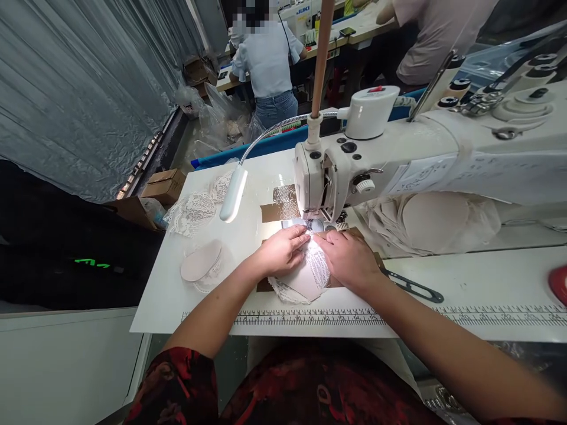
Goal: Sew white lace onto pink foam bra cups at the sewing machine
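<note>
A white table (159, 295) spreads beneath the work, and a white sewing machine (411, 147) stands across its right side. A printed ruler strip (283, 319) runs along the near edge. Under the machine's arm lies a pile of pale rounded pads (436, 218) in a thin, see-through layer. At the table's left are white lace pieces (195, 213), with a pale oval pad (201, 261) on more lace nearer the front.

The lace-covered cloth (303, 280) lies just in front of the needle area, partly over brown patches on the table. The left hand (283, 251) rests on its left side, fingers stretched forward and laid down rather than closed. The right hand (349, 258) presses its right side with bent fingers; glare and overlap make it hard to tell whether they also pinch it.

A slim white lamp (234, 193) hangs to the left of the machine head. Beside the right forearm lies a flat, dark slotted piece (414, 286).
</note>
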`<move>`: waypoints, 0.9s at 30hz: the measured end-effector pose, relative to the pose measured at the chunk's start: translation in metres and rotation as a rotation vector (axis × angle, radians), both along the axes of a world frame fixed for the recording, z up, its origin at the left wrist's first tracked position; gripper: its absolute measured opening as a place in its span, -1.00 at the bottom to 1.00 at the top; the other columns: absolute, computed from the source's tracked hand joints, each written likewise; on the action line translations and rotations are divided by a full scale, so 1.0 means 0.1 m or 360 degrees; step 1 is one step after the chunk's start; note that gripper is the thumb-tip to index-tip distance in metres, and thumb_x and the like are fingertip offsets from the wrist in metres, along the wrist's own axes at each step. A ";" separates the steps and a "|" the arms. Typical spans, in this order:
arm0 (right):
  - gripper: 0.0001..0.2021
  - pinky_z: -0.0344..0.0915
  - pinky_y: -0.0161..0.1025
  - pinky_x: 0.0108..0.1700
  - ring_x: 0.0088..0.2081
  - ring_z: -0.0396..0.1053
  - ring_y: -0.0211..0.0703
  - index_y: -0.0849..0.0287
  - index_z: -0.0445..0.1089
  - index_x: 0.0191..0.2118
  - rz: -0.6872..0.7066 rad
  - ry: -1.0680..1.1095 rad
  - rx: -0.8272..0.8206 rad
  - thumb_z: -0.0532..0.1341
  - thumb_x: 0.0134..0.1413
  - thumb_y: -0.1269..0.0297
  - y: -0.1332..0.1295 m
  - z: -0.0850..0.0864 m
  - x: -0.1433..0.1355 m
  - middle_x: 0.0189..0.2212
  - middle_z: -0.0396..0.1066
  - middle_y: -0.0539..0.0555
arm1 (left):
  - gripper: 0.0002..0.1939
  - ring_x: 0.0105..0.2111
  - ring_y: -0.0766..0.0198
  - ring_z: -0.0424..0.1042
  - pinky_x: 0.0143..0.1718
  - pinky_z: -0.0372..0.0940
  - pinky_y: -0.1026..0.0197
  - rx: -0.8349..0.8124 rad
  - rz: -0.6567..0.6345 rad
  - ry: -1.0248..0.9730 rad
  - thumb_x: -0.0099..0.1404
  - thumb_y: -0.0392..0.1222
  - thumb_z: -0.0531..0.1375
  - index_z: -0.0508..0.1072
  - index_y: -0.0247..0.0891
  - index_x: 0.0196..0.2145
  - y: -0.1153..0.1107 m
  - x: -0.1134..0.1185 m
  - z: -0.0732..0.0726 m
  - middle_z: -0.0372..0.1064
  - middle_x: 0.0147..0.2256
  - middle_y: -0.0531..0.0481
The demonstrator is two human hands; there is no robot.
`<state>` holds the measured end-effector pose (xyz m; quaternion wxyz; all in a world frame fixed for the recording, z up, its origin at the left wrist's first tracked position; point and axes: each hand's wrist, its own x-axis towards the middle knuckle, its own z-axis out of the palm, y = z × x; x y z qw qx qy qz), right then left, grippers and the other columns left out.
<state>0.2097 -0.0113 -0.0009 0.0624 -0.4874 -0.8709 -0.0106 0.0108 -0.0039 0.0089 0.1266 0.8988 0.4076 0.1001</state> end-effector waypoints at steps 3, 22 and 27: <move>-0.63 0.00 -0.17 -0.35 -0.32 0.26 -0.06 0.19 0.46 -0.02 0.0007 0.0011 0.0003 0.00 0.17 0.45 0.00 0.01 -0.02 -0.36 0.41 0.16 | -0.50 0.22 0.03 0.18 0.22 0.18 0.03 -0.0020 -0.0073 0.0047 0.26 -0.24 0.07 0.33 -0.44 0.13 0.08 -0.06 0.02 0.15 0.21 -0.33; -0.61 0.32 -0.16 -0.23 -0.21 0.42 -0.04 0.24 0.43 0.02 0.0249 0.0342 0.0074 -0.05 0.24 0.36 0.04 -0.15 0.15 -0.24 0.48 0.17 | -0.66 -0.06 0.10 0.36 -0.10 0.29 0.11 0.0070 0.0089 0.0180 0.27 -0.12 0.13 0.43 -0.29 -0.04 -0.28 0.04 0.27 0.38 -0.04 -0.15; -0.64 0.36 -0.18 -0.21 -0.16 0.44 -0.05 0.21 0.45 -0.05 0.0289 0.0397 0.0054 -0.06 0.24 0.35 0.02 -0.09 0.21 -0.17 0.48 0.18 | -0.74 -0.30 0.19 0.35 -0.29 0.21 0.17 0.0136 0.0197 0.0231 0.35 -0.14 0.02 0.44 -0.28 -0.36 -0.26 0.06 0.06 0.39 -0.34 -0.06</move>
